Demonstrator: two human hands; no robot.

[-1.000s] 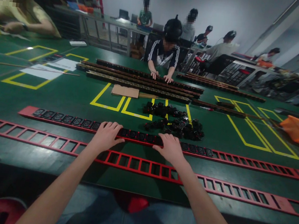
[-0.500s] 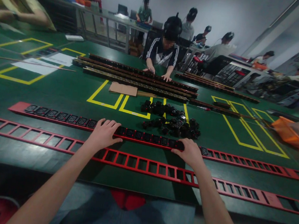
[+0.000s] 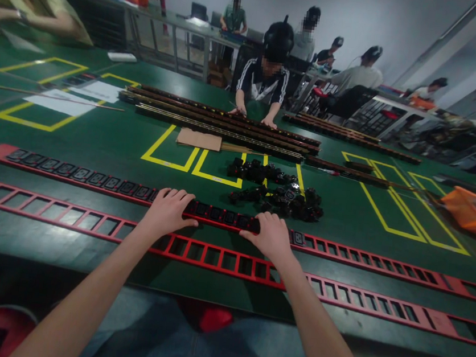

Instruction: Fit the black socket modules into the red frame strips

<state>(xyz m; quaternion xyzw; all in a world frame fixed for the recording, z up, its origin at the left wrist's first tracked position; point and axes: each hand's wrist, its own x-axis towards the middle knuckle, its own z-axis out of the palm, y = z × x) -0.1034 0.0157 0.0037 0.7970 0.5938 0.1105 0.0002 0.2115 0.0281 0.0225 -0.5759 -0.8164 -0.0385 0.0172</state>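
You sit at a green table marked with yellow outlines, in a workshop where other people work at benches; one person faces you across dark rails. Your red strip lies just beyond a second, empty red strip, its long axis running left to right, sockets facing up. Your left hand and right hand press flat on it, fingers spread, gripping nothing. A pile of black sockets lies just beyond.

Bare green bench lies open beyond the far red strip. Right of centre, a heap of black sockets blocks that lane. Dark rails and a cardboard sheet bar the far edge
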